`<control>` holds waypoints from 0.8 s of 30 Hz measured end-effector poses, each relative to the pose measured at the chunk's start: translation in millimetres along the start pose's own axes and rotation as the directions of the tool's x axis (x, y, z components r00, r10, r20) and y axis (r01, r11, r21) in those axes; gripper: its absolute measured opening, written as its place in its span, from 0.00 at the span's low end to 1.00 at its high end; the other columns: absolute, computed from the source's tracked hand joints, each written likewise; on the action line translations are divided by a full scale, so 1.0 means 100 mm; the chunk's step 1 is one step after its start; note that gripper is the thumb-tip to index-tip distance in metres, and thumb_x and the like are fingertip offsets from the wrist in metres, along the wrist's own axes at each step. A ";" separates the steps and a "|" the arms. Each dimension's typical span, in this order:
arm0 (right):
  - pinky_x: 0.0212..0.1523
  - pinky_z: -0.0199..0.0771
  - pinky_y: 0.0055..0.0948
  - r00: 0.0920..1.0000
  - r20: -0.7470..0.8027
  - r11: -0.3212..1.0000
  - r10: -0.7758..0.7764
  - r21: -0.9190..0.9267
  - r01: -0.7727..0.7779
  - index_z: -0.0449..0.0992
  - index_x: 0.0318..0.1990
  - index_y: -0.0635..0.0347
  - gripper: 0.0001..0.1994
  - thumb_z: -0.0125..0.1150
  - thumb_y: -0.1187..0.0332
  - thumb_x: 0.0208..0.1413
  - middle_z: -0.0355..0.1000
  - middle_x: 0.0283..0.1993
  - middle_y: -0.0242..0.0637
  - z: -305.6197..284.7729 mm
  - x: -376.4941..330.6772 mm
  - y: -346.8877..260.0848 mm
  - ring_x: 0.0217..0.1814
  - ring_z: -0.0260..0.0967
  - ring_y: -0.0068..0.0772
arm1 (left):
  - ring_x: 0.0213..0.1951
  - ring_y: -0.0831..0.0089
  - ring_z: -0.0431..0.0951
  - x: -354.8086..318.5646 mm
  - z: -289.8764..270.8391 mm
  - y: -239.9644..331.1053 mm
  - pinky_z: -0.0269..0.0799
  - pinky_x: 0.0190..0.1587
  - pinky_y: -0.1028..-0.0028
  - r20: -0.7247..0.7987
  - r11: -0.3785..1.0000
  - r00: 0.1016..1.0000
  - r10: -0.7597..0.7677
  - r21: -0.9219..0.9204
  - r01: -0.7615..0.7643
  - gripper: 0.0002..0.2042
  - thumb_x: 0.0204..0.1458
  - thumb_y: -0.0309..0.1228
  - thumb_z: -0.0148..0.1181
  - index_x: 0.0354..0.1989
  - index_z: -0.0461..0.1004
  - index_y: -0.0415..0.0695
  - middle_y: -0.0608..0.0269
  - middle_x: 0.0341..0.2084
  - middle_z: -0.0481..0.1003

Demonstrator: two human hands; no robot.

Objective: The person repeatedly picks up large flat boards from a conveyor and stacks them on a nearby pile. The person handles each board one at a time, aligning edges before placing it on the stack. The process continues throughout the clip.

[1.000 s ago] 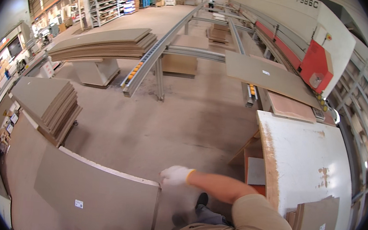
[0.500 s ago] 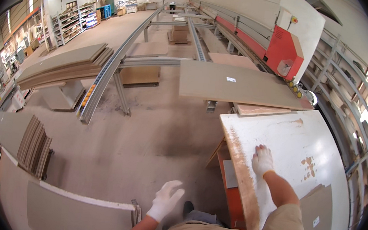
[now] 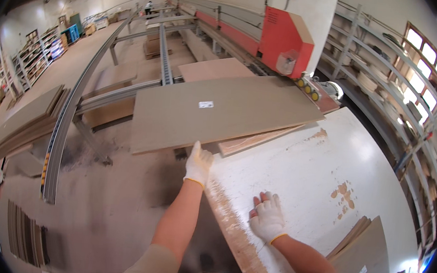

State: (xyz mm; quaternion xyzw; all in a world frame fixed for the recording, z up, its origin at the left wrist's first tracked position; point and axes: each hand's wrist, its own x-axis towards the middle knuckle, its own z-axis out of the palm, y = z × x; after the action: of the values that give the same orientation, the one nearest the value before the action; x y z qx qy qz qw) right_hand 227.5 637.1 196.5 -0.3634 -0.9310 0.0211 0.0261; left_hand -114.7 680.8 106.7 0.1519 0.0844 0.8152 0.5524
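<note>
A wide grey-brown panel (image 3: 178,114) with a small white label lies across the far end of the white worktable and the rail frame. My left hand (image 3: 198,167), in a white glove, is at the panel's near edge. One digit points up against that edge and the other fingers look curled below it, partly hidden. Resting flat on the white worktable (image 3: 304,171), my gloved right hand (image 3: 267,217) has its fingers spread and holds nothing. The table's left edge is worn down to brown.
A pinkish board (image 3: 260,139) lies under the panel. Beyond it stands a long machine with a red housing (image 3: 285,43). A metal rail (image 3: 67,122) runs along the left, beside stacked panels (image 3: 25,118). More brown panels (image 3: 361,261) lean at lower right, near shelving (image 3: 373,56).
My view has moved forward and turned right, bringing the panel closer. My left hand has risen from beside my body to the panel's edge. My right hand stays on the worktable.
</note>
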 end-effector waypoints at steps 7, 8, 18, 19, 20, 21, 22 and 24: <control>0.78 0.41 0.54 0.993 0.093 0.997 -0.067 -0.028 0.070 0.73 0.63 0.68 0.27 0.47 0.57 0.65 0.67 0.70 0.53 -0.15 0.06 0.09 0.75 0.51 0.52 | 0.65 0.59 0.68 0.76 0.40 -0.08 0.63 0.71 0.56 -0.525 0.971 0.820 0.229 0.066 -0.229 0.29 0.64 0.41 0.64 0.69 0.64 0.43 0.59 0.64 0.70; 0.77 0.42 0.51 0.991 0.115 0.996 -0.065 -0.047 0.071 0.73 0.63 0.68 0.27 0.47 0.57 0.65 0.67 0.70 0.52 -0.15 0.05 0.15 0.76 0.50 0.51 | 0.65 0.60 0.68 0.78 0.48 -0.17 0.64 0.70 0.55 -0.542 0.963 0.804 0.245 0.041 -0.266 0.26 0.65 0.39 0.62 0.68 0.65 0.44 0.59 0.63 0.71; 0.78 0.46 0.46 0.688 -0.499 0.790 0.527 -0.011 -0.613 0.70 0.67 0.63 0.29 0.56 0.61 0.59 0.63 0.73 0.50 -0.69 1.67 3.15 0.79 0.49 0.52 | 0.66 0.59 0.69 -0.33 0.71 -0.17 0.64 0.70 0.50 -0.594 0.966 0.777 0.207 -0.001 -0.258 0.21 0.65 0.32 0.61 0.65 0.68 0.45 0.59 0.63 0.72; 0.76 0.53 0.47 0.619 -0.541 0.739 0.569 0.006 -0.673 0.70 0.66 0.63 0.28 0.52 0.60 0.61 0.68 0.69 0.54 -0.62 1.69 3.57 0.77 0.56 0.56 | 0.66 0.58 0.69 -0.46 0.78 -0.19 0.64 0.69 0.50 -0.610 0.968 0.769 0.191 -0.010 -0.249 0.21 0.65 0.32 0.62 0.65 0.69 0.44 0.59 0.63 0.72; 0.73 0.57 0.49 0.639 -0.339 0.706 0.690 0.126 -0.696 0.70 0.66 0.64 0.28 0.49 0.59 0.63 0.69 0.67 0.56 -0.60 1.79 3.53 0.73 0.61 0.58 | 0.66 0.58 0.69 -0.69 0.84 -0.11 0.64 0.70 0.50 -0.626 0.971 0.753 0.206 0.038 -0.234 0.21 0.65 0.33 0.61 0.65 0.69 0.43 0.58 0.63 0.72; 0.71 0.62 0.50 0.634 -0.126 0.644 0.763 0.220 -0.732 0.69 0.66 0.65 0.27 0.47 0.58 0.64 0.71 0.65 0.58 -0.69 1.88 3.49 0.69 0.66 0.60 | 0.66 0.58 0.69 -0.89 0.92 -0.01 0.63 0.70 0.51 -0.630 0.973 0.746 0.214 0.073 -0.217 0.21 0.66 0.34 0.60 0.65 0.69 0.42 0.57 0.63 0.72; 0.69 0.63 0.51 0.722 -0.071 0.725 0.688 0.096 -0.682 0.70 0.65 0.67 0.28 0.45 0.56 0.65 0.72 0.63 0.60 -0.54 1.82 4.08 0.66 0.68 0.62 | 0.66 0.58 0.69 -0.96 0.98 -0.04 0.63 0.71 0.52 -0.614 0.984 0.771 0.169 0.068 -0.162 0.21 0.66 0.34 0.59 0.65 0.69 0.41 0.56 0.63 0.72; 0.65 0.66 0.53 0.807 0.004 0.807 0.590 0.020 -0.590 0.74 0.59 0.67 0.26 0.40 0.56 0.68 0.75 0.57 0.62 -0.24 1.69 4.75 0.60 0.71 0.64 | 0.66 0.57 0.69 -1.23 0.92 0.04 0.62 0.71 0.53 -0.539 0.991 0.832 0.130 0.089 -0.097 0.21 0.67 0.36 0.57 0.65 0.69 0.40 0.55 0.64 0.72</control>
State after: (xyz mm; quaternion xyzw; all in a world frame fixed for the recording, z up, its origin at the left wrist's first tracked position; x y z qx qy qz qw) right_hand 425.6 1101.8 198.7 -0.6341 -0.7720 0.0374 0.0230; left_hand -44.6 562.5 175.1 -0.0648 0.2522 0.8532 0.4519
